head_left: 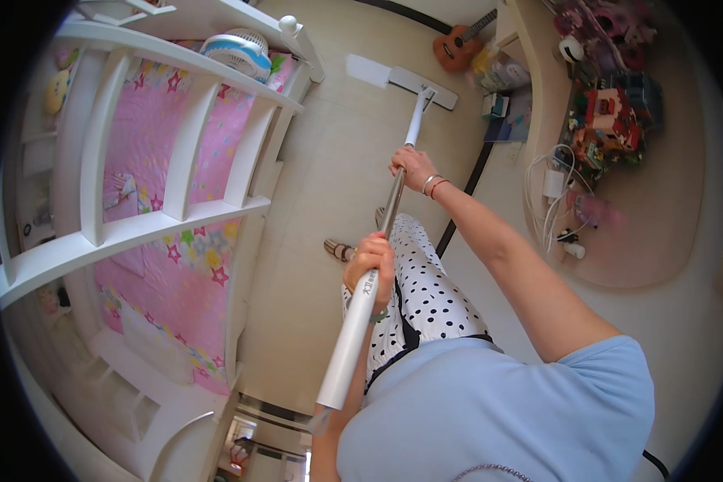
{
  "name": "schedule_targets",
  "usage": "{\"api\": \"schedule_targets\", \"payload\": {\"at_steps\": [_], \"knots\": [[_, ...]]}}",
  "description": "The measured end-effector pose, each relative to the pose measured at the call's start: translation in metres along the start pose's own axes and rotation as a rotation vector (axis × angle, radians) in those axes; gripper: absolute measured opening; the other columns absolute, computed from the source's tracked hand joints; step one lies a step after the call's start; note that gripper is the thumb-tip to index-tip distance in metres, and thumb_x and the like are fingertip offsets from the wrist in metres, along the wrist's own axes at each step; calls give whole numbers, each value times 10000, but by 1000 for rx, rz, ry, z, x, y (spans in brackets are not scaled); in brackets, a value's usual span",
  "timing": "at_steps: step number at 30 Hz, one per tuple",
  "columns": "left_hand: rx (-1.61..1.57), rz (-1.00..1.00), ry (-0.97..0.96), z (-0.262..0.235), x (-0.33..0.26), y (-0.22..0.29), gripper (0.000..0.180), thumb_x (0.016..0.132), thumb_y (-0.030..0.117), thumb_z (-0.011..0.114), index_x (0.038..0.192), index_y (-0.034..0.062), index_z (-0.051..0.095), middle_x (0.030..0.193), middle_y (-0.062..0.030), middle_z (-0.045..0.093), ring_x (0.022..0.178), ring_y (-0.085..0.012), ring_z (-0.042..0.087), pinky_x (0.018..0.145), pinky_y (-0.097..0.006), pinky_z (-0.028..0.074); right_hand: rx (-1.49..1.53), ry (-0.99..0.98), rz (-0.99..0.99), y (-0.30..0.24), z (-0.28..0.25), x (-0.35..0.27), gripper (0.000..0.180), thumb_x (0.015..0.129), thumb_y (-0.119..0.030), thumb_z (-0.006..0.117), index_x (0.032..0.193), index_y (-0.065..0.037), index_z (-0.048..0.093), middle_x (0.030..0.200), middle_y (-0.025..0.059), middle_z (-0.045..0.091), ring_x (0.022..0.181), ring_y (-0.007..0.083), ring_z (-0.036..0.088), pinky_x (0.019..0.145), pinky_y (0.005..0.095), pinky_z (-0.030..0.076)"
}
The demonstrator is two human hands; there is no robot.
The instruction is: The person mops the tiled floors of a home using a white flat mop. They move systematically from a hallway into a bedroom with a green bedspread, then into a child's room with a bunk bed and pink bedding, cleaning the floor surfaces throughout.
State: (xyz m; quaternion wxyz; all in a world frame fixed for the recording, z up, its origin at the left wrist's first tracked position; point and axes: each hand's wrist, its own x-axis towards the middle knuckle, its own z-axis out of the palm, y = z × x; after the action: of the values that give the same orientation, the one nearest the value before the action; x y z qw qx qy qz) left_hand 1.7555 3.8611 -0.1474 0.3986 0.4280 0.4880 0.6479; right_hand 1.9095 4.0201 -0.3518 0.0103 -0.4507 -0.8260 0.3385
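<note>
Both my hands grip a long flat mop [395,193] with a silver and white pole. My left hand [371,261] is wrapped round the white grip close to my body. Further down the pole, my right hand [414,167] closes round the silver section, with bangles on its wrist. At the pole's far end the wide flat mop head [422,87] lies on the pale floor [313,153], beside a bright patch of light. The handle's near end passes by my left side.
To the left stands a white bed frame [177,218] with slatted rails, pink bedding [157,120] and a blue-white fan [239,53]. A ukulele [458,50] leans at the far right. The desk [651,217] on the right carries toys [610,116] and a white cable [538,193].
</note>
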Motion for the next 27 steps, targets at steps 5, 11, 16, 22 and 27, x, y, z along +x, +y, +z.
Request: {"api": "schedule_targets", "payload": {"at_steps": [5, 11, 16, 22, 27], "knots": [[10, -38, -56, 9, -38, 12, 149, 907, -8, 520, 800, 77, 460, 742, -52, 568, 711, -175, 565, 951, -509, 461, 32, 19, 67, 1, 3, -57, 83, 797, -117, 609, 767, -193, 601, 860, -14, 567, 996, 220, 541, 778, 376, 417], [-52, -104, -118, -28, -87, 35, 157, 874, -44, 532, 782, 66, 466, 725, -60, 576, 714, -184, 579, 923, -503, 481, 26, 95, 171, -35, 44, -122, 89, 794, -131, 607, 727, -188, 595, 823, -10, 576, 960, 234, 553, 742, 382, 437], [-35, -120, -212, -74, -124, 60, 186, 796, -122, 559, 741, 37, 481, 718, -79, 592, 716, -206, 609, 902, -485, 506, 99, 211, 188, -80, 100, -165, 105, 776, -112, 617, 709, -187, 583, 792, 2, 577, 936, 256, 560, 727, 400, 453], [14, -158, -364, -145, -156, 112, 189, 777, -139, 556, 754, 31, 478, 724, -89, 586, 713, -215, 604, 914, -501, 498, 212, 360, 135, -161, 168, -205, 103, 737, -87, 653, 716, -150, 574, 769, 23, 576, 875, 279, 564, 708, 405, 480], [121, -215, -419, -210, -148, 176, 141, 788, -84, 542, 773, 40, 476, 718, -88, 573, 695, -211, 574, 895, -518, 491, 315, 474, 16, -248, 214, -193, 99, 737, -115, 653, 697, -119, 562, 743, 55, 573, 796, 284, 549, 702, 399, 485]]}}
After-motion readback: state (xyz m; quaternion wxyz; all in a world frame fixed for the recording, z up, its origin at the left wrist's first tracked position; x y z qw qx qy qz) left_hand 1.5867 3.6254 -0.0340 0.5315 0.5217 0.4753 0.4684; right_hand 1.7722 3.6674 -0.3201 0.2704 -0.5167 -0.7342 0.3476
